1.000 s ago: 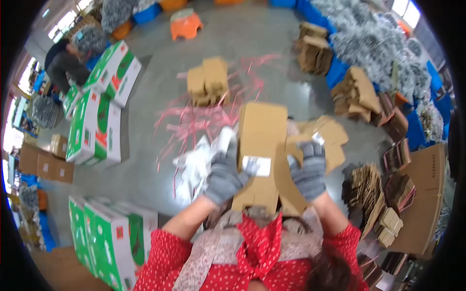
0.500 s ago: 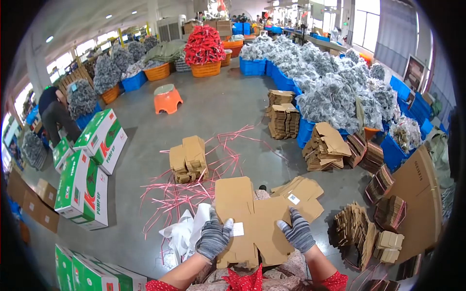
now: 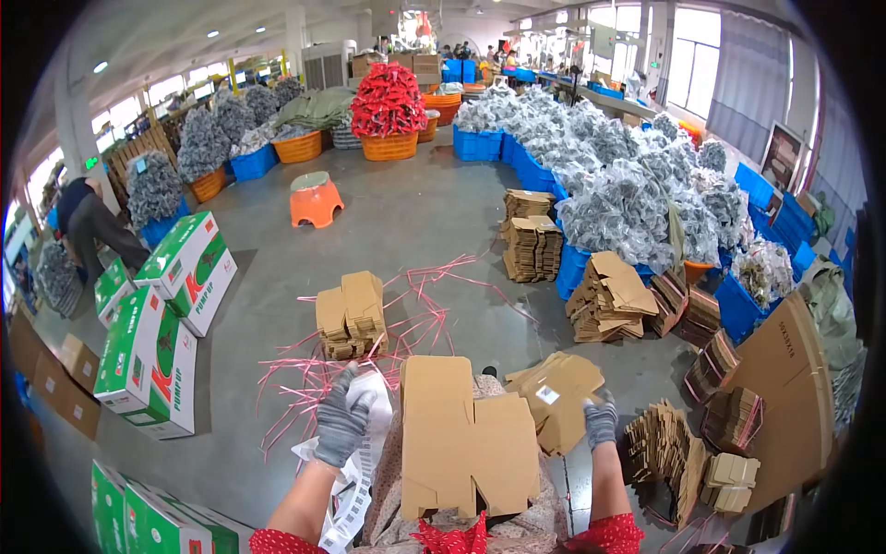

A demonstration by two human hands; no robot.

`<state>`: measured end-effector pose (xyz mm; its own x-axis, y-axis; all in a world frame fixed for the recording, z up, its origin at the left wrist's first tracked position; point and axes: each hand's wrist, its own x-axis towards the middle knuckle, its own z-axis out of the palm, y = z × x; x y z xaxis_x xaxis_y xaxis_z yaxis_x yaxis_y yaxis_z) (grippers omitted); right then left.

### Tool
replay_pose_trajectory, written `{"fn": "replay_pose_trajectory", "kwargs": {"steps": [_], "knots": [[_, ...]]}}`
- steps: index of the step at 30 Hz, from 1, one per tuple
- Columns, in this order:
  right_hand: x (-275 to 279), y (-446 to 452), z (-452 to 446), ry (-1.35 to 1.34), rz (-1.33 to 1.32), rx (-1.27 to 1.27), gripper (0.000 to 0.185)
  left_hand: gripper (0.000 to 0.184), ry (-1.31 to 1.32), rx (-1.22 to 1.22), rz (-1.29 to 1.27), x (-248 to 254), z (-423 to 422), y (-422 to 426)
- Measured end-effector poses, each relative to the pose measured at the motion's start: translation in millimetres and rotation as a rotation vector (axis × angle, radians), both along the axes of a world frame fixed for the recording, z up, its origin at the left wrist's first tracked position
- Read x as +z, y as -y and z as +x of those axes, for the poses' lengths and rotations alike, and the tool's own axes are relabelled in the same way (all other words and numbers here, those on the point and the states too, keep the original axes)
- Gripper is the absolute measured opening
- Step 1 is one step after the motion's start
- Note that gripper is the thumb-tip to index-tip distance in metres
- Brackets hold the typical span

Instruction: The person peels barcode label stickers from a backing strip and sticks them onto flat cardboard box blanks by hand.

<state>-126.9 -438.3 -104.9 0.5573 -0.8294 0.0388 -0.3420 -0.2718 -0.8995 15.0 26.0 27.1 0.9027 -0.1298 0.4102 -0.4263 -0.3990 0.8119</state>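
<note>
A flattened brown cardboard box [image 3: 466, 439] lies on my lap, with no label showing on its upper face. My left hand [image 3: 341, 423], in a grey striped glove, is left of it, fingers and thumb apart, over a white strip of labels [image 3: 349, 503]. Whether the fingertips touch the strip is unclear. On the right, my gloved right hand [image 3: 601, 420] is at the edge of a pile of flattened boxes [image 3: 565, 420], fingers apart. The top piece of that pile carries a white label [image 3: 546, 394].
Pink straps [image 3: 415, 314] lie tangled on the floor beside a cardboard stack [image 3: 351, 314]. Green-white cartons [image 3: 148, 355] stand left, near a bent-over person [image 3: 92, 222]. An orange stool [image 3: 315, 200] stands ahead. Blue crates [image 3: 577, 268] of bagged goods and more cardboard stacks [image 3: 609, 295] are right.
Both hands have left the box on my lap, the left moving left to the label strip, the right moving right to the pile. The label seen on the lap piece no longer shows there.
</note>
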Motion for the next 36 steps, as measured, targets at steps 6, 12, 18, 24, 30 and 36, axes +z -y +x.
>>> {"fn": "replay_pose_trajectory", "kwargs": {"steps": [6, 12, 18, 24, 30, 36], "knots": [[138.0, -206.5, 69.6, 0.518, 0.135, 0.772, 0.031, 0.052, 0.162, -0.131, -0.068, 84.8, 2.8, 64.7], [199.7, -257.7, 80.8, 0.708, -0.307, 0.732, 0.022, 0.049, 0.016, -0.168, -0.138, 126.2, 5.3, 75.2], [198.0, -256.1, 90.1, 0.675, -0.313, 0.725, 0.02, 0.039, -0.406, -0.398, 0.031, 147.6, -9.9, 47.7], [207.2, -271.3, 74.1, 0.592, -0.557, 0.693, 0.023, 0.038, -0.16, -0.358, -0.063, 111.6, 5.1, 38.7], [206.5, -272.9, 59.7, 0.602, -0.574, 0.979, 0.025, 0.035, 0.176, -0.345, 0.081, 96.0, 6.3, 22.5], [205.9, -264.8, 76.6, 0.561, -0.477, 0.964, 0.025, 0.036, -0.358, -0.439, -0.124, 127.7, -11.2, 17.9]]}}
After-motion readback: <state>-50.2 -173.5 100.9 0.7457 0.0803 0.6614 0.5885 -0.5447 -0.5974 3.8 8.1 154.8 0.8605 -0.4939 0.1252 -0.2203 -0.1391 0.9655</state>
